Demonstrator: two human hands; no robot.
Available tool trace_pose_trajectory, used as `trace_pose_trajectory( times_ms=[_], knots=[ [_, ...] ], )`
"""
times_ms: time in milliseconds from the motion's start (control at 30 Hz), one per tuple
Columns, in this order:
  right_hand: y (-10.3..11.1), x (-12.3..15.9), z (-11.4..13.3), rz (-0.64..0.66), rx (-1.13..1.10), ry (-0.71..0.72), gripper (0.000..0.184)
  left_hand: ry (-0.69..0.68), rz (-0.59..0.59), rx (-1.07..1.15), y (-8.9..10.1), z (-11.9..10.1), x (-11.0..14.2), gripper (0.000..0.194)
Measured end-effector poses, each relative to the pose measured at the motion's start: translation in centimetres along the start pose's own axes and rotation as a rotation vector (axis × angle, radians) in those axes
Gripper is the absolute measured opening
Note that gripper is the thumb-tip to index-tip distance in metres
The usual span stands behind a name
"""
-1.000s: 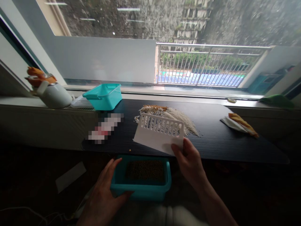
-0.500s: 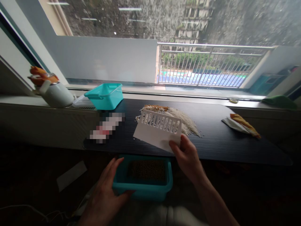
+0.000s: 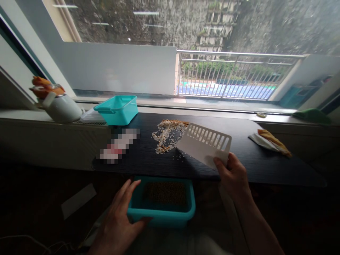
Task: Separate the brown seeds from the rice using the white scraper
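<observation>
My right hand pinches the lower right corner of a flat white slotted scraper, thumb on top. The scraper is tilted just over the dark table, its row of slots along the far side. To its left lie spilled white grains, like rice, with orange-brown beans at the back. My left hand grips the left side of a turquoise tub, fingers along the side and thumb at the front. Small brown bean-like pieces cover the bottom of this tub, below the table's near edge.
Another turquoise tub stands at the table's back left, near a blurred-out packet. A yellow and white packet lies on the right of the black table. A pale kettle-like pot sits on the sill by the window.
My right hand has moved right with the scraper. The big mound of white grains behind it no longer shows, and more of the scattered left part is visible. My left hand stays on the tub.
</observation>
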State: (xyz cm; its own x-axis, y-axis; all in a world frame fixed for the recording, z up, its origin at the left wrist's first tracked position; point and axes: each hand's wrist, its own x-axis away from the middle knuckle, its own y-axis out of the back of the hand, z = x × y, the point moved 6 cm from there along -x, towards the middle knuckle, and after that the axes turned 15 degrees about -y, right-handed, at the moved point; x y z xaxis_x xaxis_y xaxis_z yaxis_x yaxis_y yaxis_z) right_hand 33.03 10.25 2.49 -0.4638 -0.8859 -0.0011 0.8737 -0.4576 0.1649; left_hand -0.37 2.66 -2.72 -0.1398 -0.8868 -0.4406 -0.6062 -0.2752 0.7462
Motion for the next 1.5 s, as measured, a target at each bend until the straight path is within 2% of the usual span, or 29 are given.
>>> trace_pose_trajectory(
  times_ms=[133,267,500,700,800,967,1267,1500],
  knots=[
    [-1.4,-0.7,1.1,0.042,0.008,0.039,0.029,-0.021,0.001,-0.006,0.0,0.0,-0.1,0.068],
    [-2.7,-1.1,1.1,0.108,0.041,0.05,0.028,-0.047,0.008,-0.003,0.0,0.0,-0.2,0.07],
    [-2.2,-1.1,1.3,0.115,0.01,0.029,0.028,-0.022,0.033,-0.005,-0.1,0.1,0.0,0.071],
    [-3.3,-2.1,1.3,0.18,0.039,0.044,0.03,-0.022,0.044,-0.013,-0.1,0.0,0.1,0.069],
    [-3.1,-2.1,0.9,0.196,0.041,0.033,0.03,-0.009,0.031,-0.007,0.0,0.1,0.1,0.07],
    [-2.1,-1.4,0.8,0.16,0.019,0.007,0.028,-0.019,0.026,0.006,0.0,0.0,0.0,0.07],
    [-3.3,-1.8,0.9,0.209,0.015,0.01,0.031,-0.017,0.031,-0.004,-0.1,0.1,0.1,0.069],
    [-2.5,-1.7,0.6,0.19,-0.024,-0.01,0.032,-0.021,0.061,-0.02,-0.3,0.1,0.2,0.068]
  ],
)
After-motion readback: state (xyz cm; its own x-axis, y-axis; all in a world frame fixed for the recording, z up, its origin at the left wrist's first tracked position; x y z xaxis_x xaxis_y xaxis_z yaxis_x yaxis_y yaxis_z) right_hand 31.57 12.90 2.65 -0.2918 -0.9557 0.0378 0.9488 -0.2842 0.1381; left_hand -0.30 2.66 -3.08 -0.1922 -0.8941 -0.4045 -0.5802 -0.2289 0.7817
